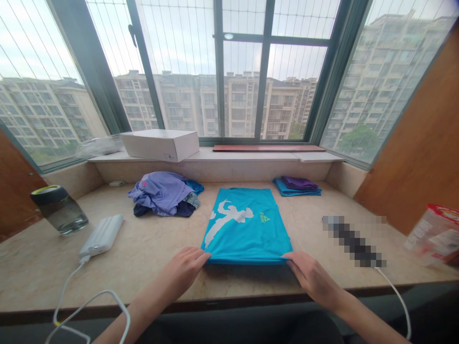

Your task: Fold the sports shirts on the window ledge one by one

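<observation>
A bright blue T-shirt (247,229) with a white figure print and a small yellow-green logo lies folded into a rectangle on the stone counter (158,282). My left hand (186,267) pinches its near left corner. At the near right corner, my right hand (310,274) pinches the cloth too. Between both hands the near edge is pulled straight, slightly above the counter. Behind it to the left sits a crumpled pile of clothes (161,193), lavender on top with dark and blue pieces below. Folded blue and purple clothes (297,185) lie stacked at the back right.
A water bottle (59,210) and a white power bank (102,236) with a cable (66,286) are on the left. On the right are a blurred-out dark device (353,241) with a cable and a clear plastic package (433,234). A white box (159,144) rests on the windowsill.
</observation>
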`<state>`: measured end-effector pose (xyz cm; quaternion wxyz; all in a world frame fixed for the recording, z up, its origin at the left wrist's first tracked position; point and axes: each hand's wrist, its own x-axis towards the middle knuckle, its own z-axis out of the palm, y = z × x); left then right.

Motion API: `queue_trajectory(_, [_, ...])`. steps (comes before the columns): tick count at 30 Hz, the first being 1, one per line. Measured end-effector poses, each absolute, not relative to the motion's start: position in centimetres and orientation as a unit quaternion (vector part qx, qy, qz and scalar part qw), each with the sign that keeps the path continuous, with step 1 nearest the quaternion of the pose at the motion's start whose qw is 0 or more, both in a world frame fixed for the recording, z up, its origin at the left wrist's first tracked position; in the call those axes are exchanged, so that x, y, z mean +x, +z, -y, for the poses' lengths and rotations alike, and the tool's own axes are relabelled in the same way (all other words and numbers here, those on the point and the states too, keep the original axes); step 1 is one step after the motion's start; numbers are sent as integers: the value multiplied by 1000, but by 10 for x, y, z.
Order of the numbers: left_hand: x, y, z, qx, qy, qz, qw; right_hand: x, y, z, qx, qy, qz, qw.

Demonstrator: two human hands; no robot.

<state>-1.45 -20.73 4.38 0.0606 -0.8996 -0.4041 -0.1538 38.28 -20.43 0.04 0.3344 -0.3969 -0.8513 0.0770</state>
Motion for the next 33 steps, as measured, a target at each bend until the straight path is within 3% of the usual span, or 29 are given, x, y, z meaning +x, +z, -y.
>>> queue_trajectory(8, [-1,81,230,-825,-385,379,163,395,33,223,-411,120,801,418])
queue_trajectory(13, [11,100,207,-770,-441,440,139,395,61,192,-467,154,769,408])
queue_trajectory(19, [16,83,104,-741,-361,566,19,364,73,80,-490,152,781,356])
queue_trajectory(23, [13,56,49,-748,-293,594,38,334,70,27,-531,62,800,271])
queue_trajectory(28, [7,24,36,-890,-176,420,32,306,40,51,-508,63,837,196])
queue_trajectory(33, [9,13,35,-878,-140,457,22,302,2,75,-477,45,873,92])
